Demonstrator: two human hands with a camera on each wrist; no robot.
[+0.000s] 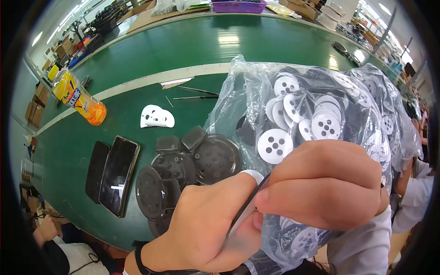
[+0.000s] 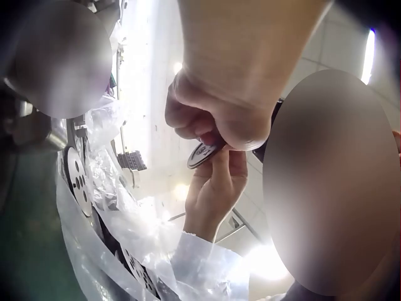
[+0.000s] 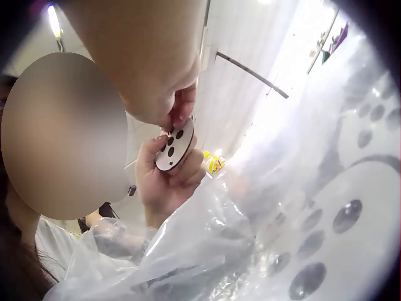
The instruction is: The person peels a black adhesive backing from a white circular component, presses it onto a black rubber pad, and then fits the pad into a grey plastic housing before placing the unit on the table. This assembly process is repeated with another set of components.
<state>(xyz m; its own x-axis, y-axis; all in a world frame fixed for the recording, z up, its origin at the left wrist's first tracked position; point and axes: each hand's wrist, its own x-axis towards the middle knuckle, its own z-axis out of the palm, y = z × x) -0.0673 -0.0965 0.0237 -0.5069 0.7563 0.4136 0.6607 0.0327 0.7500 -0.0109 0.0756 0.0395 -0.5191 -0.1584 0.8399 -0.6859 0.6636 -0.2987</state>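
A round disc with a dark edge is held between both hands; its white face with dark holes shows in the right wrist view (image 3: 182,149), and part of it in the left wrist view (image 2: 199,155). The left hand (image 1: 213,224) grips it with curled fingers. From the other side, the right hand (image 1: 325,183) pinches its edge between thumb and fingers. Dark round parts (image 1: 215,158) lie on the green table beyond the left hand. Behind the right hand is a clear plastic bag (image 1: 243,75) of white discs with holes (image 1: 275,145).
Two phones (image 1: 120,172) lie at the left, with an orange drink bottle (image 1: 80,98) behind them. White curved pieces (image 1: 156,117) and tweezers (image 1: 197,97) are near the table's middle. A purple tray (image 1: 238,6) stands at the far side; other people are at both edges.
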